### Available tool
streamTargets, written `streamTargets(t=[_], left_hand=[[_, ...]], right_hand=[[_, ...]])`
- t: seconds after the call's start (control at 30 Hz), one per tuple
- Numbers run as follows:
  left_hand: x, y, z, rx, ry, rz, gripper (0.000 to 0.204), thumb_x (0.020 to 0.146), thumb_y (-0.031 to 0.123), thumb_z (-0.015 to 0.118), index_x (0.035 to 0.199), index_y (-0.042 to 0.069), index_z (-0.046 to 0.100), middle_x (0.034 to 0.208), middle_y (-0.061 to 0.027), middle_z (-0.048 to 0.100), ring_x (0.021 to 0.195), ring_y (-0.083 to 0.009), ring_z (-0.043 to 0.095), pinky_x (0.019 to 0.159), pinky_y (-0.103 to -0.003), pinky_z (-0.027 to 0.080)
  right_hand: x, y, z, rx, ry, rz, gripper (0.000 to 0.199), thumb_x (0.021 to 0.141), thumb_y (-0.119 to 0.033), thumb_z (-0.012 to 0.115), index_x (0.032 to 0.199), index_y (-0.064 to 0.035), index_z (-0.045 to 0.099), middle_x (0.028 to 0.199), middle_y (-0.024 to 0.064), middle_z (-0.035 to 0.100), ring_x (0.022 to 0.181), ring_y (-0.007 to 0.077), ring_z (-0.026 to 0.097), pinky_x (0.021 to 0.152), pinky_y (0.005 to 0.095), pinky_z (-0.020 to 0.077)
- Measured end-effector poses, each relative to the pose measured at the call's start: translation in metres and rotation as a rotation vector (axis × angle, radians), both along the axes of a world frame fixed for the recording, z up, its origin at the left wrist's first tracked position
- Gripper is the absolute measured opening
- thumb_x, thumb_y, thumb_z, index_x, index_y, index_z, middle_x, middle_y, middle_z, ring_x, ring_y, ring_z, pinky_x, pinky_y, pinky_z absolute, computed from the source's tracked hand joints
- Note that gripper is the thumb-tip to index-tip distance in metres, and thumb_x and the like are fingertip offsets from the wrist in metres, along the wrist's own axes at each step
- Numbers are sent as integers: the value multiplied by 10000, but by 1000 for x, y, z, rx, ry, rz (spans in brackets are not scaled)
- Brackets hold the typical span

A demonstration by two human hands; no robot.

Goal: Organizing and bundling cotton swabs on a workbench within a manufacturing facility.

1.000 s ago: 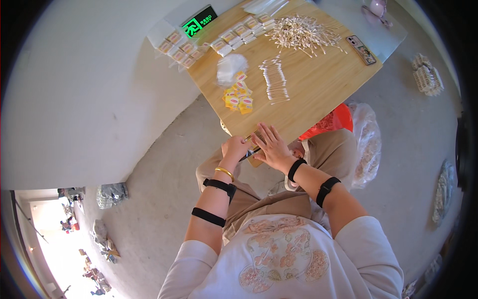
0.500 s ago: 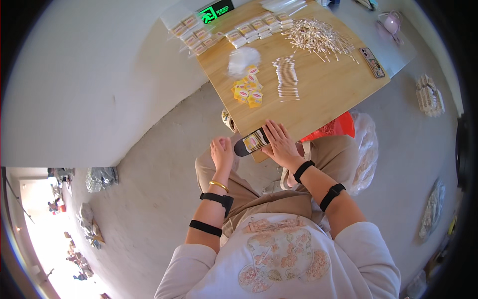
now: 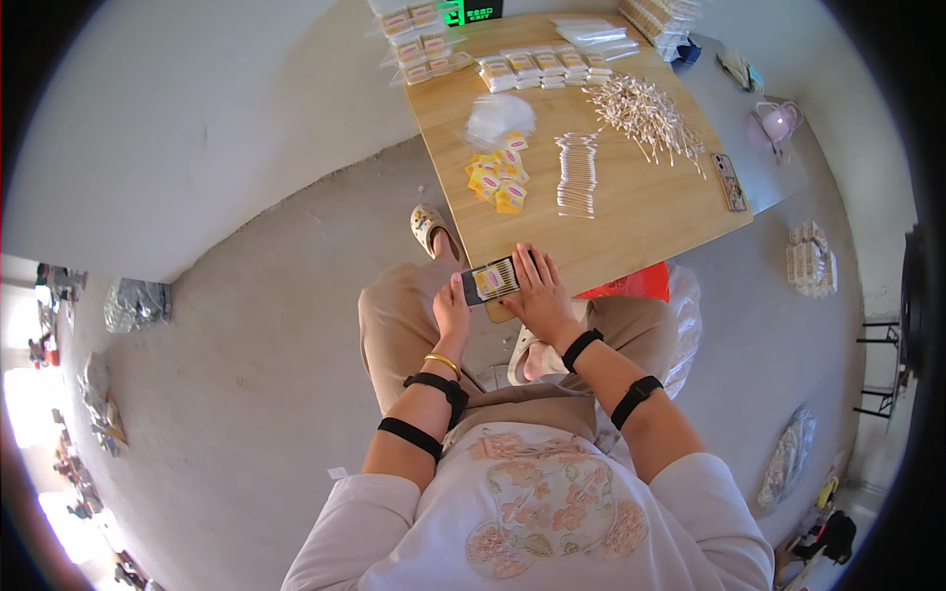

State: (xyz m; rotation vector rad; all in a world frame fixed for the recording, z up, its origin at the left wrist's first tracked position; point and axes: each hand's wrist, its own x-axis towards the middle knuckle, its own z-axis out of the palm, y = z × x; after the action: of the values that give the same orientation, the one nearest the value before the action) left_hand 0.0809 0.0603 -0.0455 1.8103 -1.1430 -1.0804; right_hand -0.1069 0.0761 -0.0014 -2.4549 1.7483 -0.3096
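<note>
Since 0.5 s ago, left hand (image 3: 452,313) has come to the black holder (image 3: 471,288): it was apart, and now its thumb meets the holder's left end. Whether my left fingers clamp it from below, I cannot tell, because they are hidden. With the right hand (image 3: 542,298) I do not clench; its straight fingers lie over the holder's right end, at the near corner of the table (image 3: 631,231). On the holder are 1 yellow card (image 3: 488,283) and a row of swabs (image 3: 508,275). To do this well, I think I should keep the holder level, press only lightly, and let no stick slide sideways. Farther, on the left, lie loose labels (image 3: 498,182); to their right, 1 laid-out line of sticks (image 3: 576,175). Beyond are clear bags (image 3: 500,120), the swab pile (image 3: 650,118) on the right, then packed bundles (image 3: 545,67).
</note>
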Motion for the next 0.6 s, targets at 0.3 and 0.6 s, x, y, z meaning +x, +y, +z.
streamTargets(t=[0.3,0.6], left_hand=[[-2,-1,-32,-102,8,34,607,1043,466,377,837,-48,625,665,-164,592,630,-274,594,615,-399,454],[-6,1,-22,-38,172,44,645,1050,483,327,885,-58,636,770,-225,652,727,-327,622,738,-417,483]], right_hand=[[22,-1,0,26,-2,47,882,889,-470,603,1511,35,236,1599,172,198,1474,360,193,1197,512,160],[32,-1,-6,48,-49,73,898,880,-462,616,1513,40,225,1604,184,180,1475,379,184,1196,513,156]])
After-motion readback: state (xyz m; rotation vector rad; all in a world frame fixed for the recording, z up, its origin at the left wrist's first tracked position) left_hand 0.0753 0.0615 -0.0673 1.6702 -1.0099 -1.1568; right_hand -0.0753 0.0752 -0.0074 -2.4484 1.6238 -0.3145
